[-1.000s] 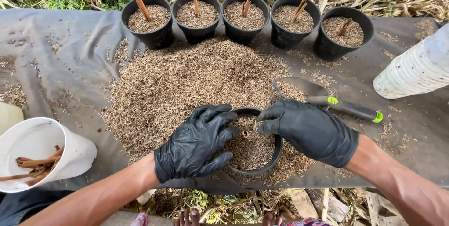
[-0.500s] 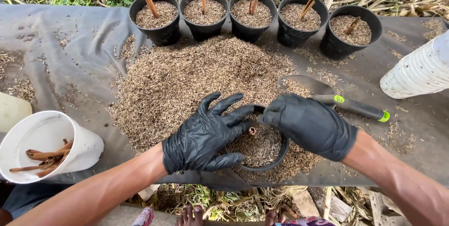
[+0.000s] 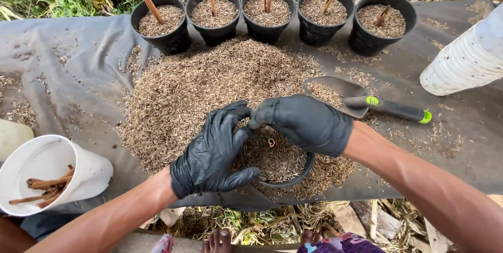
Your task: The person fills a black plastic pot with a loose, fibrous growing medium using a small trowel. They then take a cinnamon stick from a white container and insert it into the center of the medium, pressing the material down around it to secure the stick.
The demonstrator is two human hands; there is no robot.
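A grey plastic sheet (image 3: 78,59) covers an outdoor bench bordered by dry stalks and grass, with a broad heap of rice husks (image 3: 209,85) at its centre; the left hand (image 3: 212,153), in a black glove, wraps the near-left rim of a small black pot (image 3: 301,172), fingers curled over the edge and thumb against the outer wall, grasping it; the right hand (image 3: 306,122), also gloved, lies palm-down over the far rim, fingers bent and pressing the husk fill beside a short brown stick (image 3: 271,142) standing in the middle, not closed on anything; both forearms enter from the lower edge and converge on the pot, which sits at the near edge of the heap; compared with half a second earlier, the left fingers, then spread flat, have closed on the rim, and the right hand has shifted leftward across the pot; five filled black pots (image 3: 267,14) line the far side; a trowel (image 3: 367,101) lies right of the heap; a white cup of sticks (image 3: 47,174) lies on its side at left.
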